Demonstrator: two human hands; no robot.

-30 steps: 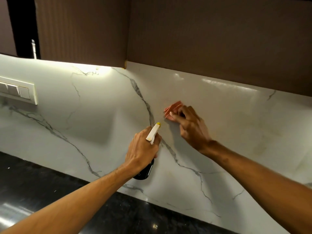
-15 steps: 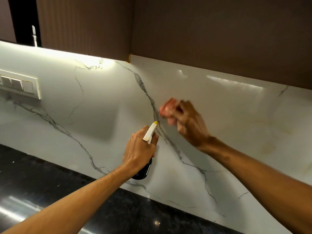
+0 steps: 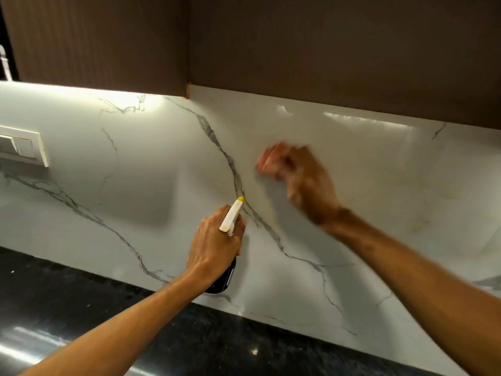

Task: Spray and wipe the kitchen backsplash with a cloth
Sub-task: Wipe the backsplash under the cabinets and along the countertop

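Two hands work on the backsplash (image 3: pixel 135 185): just right of the grey vein (image 3: pixel 230 164) the blurred right hand (image 3: pixel 303 180) pinches the cloth (image 3: pixel 267 161), just left of the vein the left hand (image 3: pixel 214 248) grips the spray bottle (image 3: pixel 233 215), so wiping seems midway, the part further right not yet done.
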